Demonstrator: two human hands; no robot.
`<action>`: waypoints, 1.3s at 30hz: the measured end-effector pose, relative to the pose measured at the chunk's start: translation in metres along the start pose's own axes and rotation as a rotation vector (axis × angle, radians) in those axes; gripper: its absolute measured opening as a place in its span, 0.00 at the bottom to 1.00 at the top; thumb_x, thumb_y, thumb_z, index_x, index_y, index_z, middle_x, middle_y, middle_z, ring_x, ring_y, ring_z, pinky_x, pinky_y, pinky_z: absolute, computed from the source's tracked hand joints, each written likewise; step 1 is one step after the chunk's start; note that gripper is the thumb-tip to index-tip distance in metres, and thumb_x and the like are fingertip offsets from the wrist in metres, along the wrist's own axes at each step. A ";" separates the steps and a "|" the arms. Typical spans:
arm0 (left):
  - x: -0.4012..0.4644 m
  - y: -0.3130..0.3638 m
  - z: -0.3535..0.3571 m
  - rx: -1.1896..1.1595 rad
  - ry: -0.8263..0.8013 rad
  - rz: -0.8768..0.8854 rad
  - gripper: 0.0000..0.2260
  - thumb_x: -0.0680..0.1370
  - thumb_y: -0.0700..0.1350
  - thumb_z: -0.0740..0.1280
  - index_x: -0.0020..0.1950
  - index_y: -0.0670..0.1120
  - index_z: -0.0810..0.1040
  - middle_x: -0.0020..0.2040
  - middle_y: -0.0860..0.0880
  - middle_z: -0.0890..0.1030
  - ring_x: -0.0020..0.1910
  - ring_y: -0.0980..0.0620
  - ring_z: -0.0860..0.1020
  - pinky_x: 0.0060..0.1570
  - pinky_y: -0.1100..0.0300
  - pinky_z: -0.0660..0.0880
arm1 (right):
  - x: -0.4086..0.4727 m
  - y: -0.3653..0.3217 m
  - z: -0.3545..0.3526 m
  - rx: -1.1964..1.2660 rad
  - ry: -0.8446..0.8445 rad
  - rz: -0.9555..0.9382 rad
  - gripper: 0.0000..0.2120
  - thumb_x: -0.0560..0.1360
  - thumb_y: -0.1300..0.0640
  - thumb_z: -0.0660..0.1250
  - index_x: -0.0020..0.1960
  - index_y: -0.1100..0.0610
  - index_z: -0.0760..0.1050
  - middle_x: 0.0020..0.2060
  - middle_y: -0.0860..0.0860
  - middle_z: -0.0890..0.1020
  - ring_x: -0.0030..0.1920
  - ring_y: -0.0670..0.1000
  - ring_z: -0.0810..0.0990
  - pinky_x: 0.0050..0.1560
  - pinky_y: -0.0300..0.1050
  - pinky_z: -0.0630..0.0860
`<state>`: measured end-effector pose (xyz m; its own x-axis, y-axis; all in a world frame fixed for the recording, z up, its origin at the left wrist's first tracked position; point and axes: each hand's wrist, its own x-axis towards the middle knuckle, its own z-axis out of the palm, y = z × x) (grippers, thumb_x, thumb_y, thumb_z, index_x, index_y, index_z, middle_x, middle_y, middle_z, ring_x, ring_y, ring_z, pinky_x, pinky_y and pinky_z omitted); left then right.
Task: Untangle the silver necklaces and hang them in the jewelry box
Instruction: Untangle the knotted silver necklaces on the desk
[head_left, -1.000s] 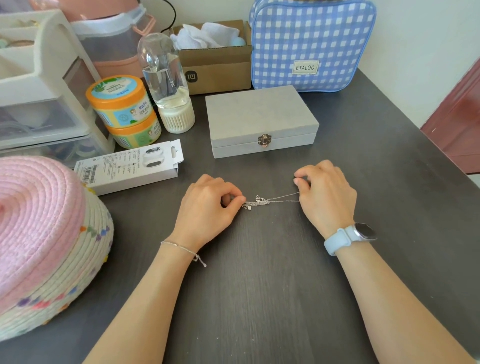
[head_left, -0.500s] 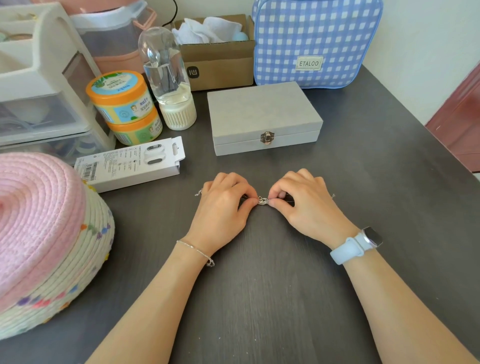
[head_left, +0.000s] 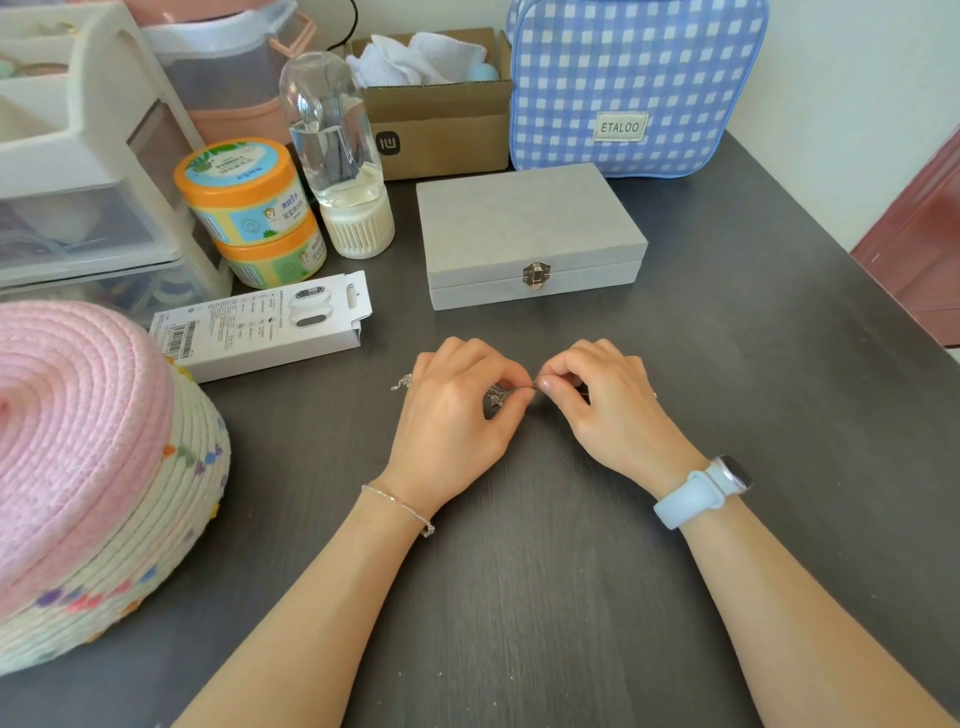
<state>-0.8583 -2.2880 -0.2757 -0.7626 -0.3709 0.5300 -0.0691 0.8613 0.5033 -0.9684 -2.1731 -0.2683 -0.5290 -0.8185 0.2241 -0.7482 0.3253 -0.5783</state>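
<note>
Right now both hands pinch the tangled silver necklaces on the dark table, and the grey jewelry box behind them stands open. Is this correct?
Not quite. The head view shows the jewelry box closed, its clasp fastened. The rest holds: the left hand and right hand both pinch the necklaces on the table.

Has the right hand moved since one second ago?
Yes. The right hand moved leftward, ending below the jewelry box clasp, meeting the left hand.

Count of things on the bench

Two orange-lidded tubs (head_left: 241, 187) (head_left: 275, 254), stacked; one grey jewelry box (head_left: 524, 223); one gingham bag (head_left: 634, 78); one cardboard box (head_left: 441, 119); one clear bottle (head_left: 332, 135); one white carton (head_left: 265, 327); two hands (head_left: 457, 415) (head_left: 608, 410).
</note>
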 end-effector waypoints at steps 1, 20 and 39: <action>0.000 0.000 0.001 0.004 -0.003 0.000 0.07 0.72 0.49 0.63 0.40 0.49 0.79 0.38 0.54 0.77 0.41 0.56 0.70 0.44 0.60 0.63 | 0.000 0.000 0.000 0.011 0.002 0.001 0.06 0.78 0.56 0.61 0.41 0.49 0.71 0.38 0.41 0.71 0.45 0.45 0.67 0.49 0.41 0.56; 0.003 0.001 0.000 -0.120 -0.070 -0.157 0.08 0.70 0.53 0.60 0.37 0.53 0.76 0.37 0.56 0.78 0.39 0.57 0.71 0.47 0.58 0.66 | -0.002 -0.002 0.004 0.020 0.103 -0.100 0.04 0.73 0.56 0.58 0.40 0.50 0.69 0.41 0.43 0.71 0.42 0.45 0.68 0.49 0.43 0.58; 0.003 0.003 -0.004 -0.167 -0.066 -0.192 0.05 0.69 0.51 0.62 0.37 0.53 0.76 0.35 0.58 0.75 0.39 0.58 0.73 0.46 0.61 0.69 | -0.001 -0.003 0.004 0.054 0.168 -0.144 0.09 0.70 0.49 0.59 0.37 0.51 0.75 0.37 0.44 0.74 0.41 0.42 0.68 0.45 0.40 0.59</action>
<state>-0.8588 -2.2882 -0.2702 -0.7865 -0.4938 0.3709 -0.1136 0.7060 0.6990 -0.9642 -2.1755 -0.2704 -0.4814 -0.7625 0.4322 -0.8006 0.1819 -0.5709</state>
